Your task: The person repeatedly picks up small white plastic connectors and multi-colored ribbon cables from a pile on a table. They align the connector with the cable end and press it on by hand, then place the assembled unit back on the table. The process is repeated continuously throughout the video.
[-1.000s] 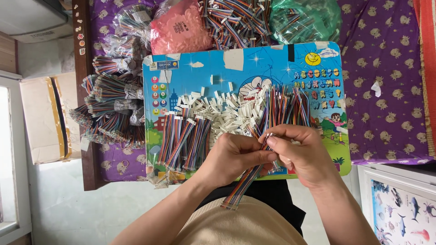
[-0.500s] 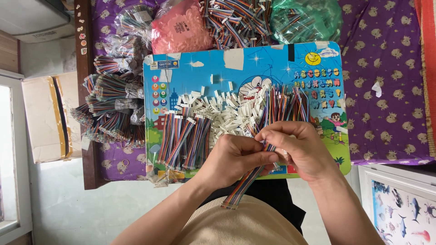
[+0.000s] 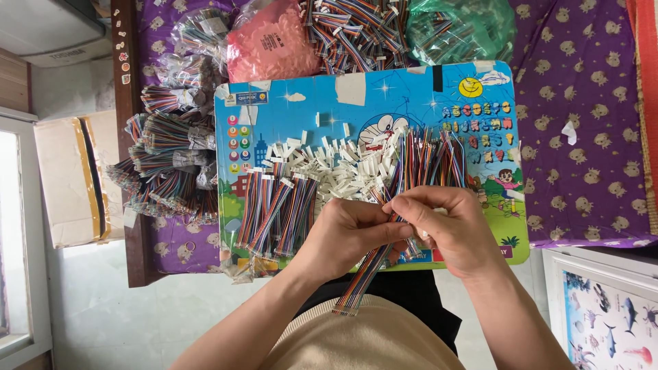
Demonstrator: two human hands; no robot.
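Note:
My left hand [image 3: 349,233] and my right hand [image 3: 449,229] meet over the front edge of a blue cartoon board [image 3: 308,116]. Both pinch one multicoloured ribbon cable [image 3: 363,277] whose free end hangs down toward my lap. A white connector seems to be at the fingertips, but it is mostly hidden. A heap of small white connectors [image 3: 336,164] lies in the middle of the board. Finished cables with white ends [image 3: 274,212] lie in a row to the left of my hands. Loose bare cables [image 3: 428,161] lie to the right.
Bundles of tied cables [image 3: 168,161] are stacked at the left on a purple patterned cloth [image 3: 582,137]. A pink bag [image 3: 267,44], more cables [image 3: 356,31] and a green bag [image 3: 459,27] sit behind the board. A cardboard box [image 3: 68,178] stands on the floor at left.
Both hands have kept hold of the ribbon cable with only small finger movements. Nothing else on the board has shifted.

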